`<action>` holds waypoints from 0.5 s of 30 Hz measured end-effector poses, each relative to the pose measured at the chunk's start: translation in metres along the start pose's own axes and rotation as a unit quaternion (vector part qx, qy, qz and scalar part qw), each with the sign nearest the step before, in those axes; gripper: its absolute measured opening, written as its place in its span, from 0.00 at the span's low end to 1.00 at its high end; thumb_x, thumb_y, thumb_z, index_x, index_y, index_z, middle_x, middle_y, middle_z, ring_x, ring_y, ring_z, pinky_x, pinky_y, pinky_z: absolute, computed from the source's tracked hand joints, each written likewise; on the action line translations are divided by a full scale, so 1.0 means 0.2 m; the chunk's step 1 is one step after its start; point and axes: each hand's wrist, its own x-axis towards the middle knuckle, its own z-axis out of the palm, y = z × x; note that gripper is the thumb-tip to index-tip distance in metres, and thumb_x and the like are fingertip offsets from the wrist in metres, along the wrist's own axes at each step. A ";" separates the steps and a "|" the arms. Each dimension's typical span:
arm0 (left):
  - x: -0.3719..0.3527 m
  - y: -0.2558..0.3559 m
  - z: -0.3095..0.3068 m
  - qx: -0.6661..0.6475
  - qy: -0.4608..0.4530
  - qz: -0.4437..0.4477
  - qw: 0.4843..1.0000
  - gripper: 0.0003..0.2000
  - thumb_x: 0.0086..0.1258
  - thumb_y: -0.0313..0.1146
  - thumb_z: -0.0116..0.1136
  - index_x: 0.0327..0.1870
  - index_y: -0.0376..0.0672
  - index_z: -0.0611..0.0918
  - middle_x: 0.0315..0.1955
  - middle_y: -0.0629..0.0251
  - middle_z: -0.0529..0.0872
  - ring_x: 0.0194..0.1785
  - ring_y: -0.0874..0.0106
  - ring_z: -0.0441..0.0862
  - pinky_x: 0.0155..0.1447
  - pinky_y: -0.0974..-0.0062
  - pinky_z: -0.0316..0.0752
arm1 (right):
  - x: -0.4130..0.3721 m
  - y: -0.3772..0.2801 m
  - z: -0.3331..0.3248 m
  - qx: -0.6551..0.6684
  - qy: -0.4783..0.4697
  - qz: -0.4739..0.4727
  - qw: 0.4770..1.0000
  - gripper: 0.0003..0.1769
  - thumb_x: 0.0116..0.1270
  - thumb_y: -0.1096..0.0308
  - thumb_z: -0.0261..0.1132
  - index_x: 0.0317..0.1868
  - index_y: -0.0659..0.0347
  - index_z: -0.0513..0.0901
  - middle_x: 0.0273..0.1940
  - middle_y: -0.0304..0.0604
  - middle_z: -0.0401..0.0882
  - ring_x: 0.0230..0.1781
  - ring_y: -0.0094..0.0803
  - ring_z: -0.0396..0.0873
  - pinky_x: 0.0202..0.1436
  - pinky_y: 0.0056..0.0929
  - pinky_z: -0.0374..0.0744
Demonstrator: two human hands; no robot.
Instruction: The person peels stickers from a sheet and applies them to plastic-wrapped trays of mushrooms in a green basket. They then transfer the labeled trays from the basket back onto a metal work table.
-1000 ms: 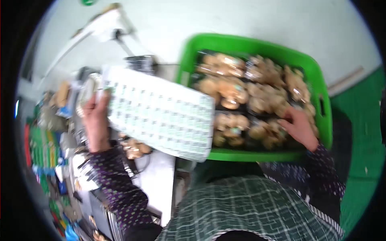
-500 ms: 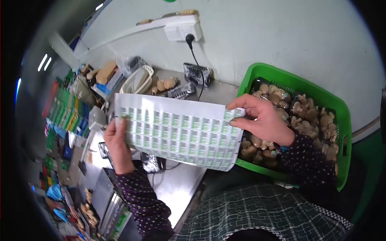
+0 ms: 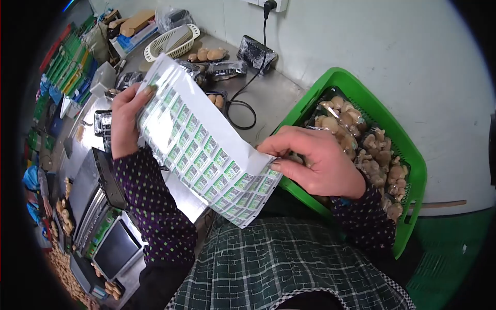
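Note:
A sheet of small green and white labels [image 3: 201,150] hangs tilted between my two hands. My left hand [image 3: 126,116] is closed on its upper left end, thumb on top. At the other end, my right hand [image 3: 315,160] pinches the sheet's right edge between thumb and forefinger, where the paper bends and lifts. Just beyond my right hand stands a green crate [image 3: 418,170] holding several wrapped packs of mushrooms [image 3: 343,116].
A metal table [image 3: 279,101] bears a white basket [image 3: 188,47], wrapped black trays [image 3: 257,53] and a looped black cable [image 3: 253,116]. A plug sits in the wall socket [image 3: 280,4]. A machine with a dark screen [image 3: 118,248] and more mushrooms [image 3: 64,217] are at lower left.
The view has shifted down. The label sheet has tilted, its left end now higher, and its right edge is bent at my right hand. Both hands still hold it.

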 end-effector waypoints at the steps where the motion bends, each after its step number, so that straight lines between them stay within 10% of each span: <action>1: 0.02 -0.03 0.00 -0.007 -0.018 -0.005 1.000 0.08 0.66 0.30 0.59 0.34 0.33 0.82 0.27 0.70 0.83 0.27 0.84 0.76 0.34 0.85 0.68 | -0.01 0.00 0.00 -0.018 -0.006 -0.012 1.000 0.16 0.57 0.82 0.65 0.47 0.65 0.81 0.37 0.44 0.80 0.36 0.31 0.80 0.39 0.25 0.77; 15: -0.08 -0.20 0.08 0.035 -0.052 -0.130 0.990 0.08 0.61 0.32 0.66 0.30 0.35 0.85 0.24 0.70 0.84 0.25 0.84 0.78 0.33 0.86 0.71 | -0.12 0.05 0.05 -0.040 -0.022 -0.059 0.997 0.16 0.55 0.81 0.66 0.45 0.63 0.79 0.35 0.43 0.78 0.30 0.35 0.80 0.33 0.28 0.76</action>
